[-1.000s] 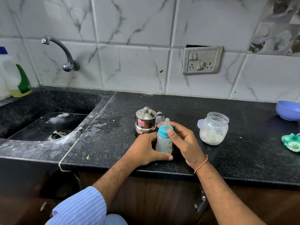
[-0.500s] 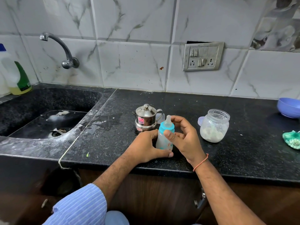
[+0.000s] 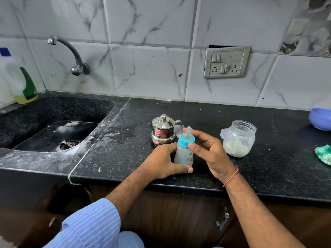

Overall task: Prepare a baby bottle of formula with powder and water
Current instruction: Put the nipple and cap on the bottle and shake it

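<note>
A small cloudy baby bottle with a blue screw ring and clear teat stands upright on the black counter near its front edge. My left hand wraps its lower body from the left, thumb across the base. My right hand pinches the blue ring from the right with thumb and fingertips. Just behind stands a small lidded steel pot. To the right is an open clear jar holding white powder, its pale lid lying beside it.
A black sink with a wall tap lies to the left, a soap bottle at its far corner. A blue bowl and a green cloth sit at the counter's right edge. A socket plate is on the tiled wall.
My right fingers have shifted around the blue ring, opening slightly, while the left hand stays on the bottle's body. The camera view has drifted a little; the bottle stands in the same spot.
</note>
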{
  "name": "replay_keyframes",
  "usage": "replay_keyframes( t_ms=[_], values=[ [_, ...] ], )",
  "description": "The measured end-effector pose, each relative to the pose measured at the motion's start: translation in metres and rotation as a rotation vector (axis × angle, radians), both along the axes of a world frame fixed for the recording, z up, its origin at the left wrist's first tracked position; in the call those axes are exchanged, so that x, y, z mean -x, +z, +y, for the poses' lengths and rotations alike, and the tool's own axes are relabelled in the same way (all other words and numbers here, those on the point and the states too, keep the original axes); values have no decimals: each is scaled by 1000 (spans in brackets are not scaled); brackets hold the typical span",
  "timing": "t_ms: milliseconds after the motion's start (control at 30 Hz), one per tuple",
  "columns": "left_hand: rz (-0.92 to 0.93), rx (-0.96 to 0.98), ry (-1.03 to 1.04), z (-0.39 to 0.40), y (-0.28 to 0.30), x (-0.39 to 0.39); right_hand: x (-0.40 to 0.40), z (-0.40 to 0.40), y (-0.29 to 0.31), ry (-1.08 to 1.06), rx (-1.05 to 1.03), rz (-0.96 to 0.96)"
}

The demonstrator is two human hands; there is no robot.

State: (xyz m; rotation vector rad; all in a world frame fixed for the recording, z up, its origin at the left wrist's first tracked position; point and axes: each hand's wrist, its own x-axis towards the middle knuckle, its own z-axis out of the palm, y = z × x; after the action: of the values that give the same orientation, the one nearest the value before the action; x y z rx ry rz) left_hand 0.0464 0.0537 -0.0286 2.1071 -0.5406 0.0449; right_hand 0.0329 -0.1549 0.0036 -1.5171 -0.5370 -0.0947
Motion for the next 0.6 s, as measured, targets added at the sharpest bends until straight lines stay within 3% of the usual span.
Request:
replay_keyframes(
  t_ms=[133,400,467,600],
  values=[
    [13,0,-2,0,-1,-1,0,-4,5,7,53,10],
    [-80,-13,2,-1,4,5,8,23,2,-427,185,-42],
    [-68,-17,2,-1,5,5,6,19,6,-368,230,-56],
    [-24,4,18,-1,2,3,8,4,16,10,177,-16]
  ],
)
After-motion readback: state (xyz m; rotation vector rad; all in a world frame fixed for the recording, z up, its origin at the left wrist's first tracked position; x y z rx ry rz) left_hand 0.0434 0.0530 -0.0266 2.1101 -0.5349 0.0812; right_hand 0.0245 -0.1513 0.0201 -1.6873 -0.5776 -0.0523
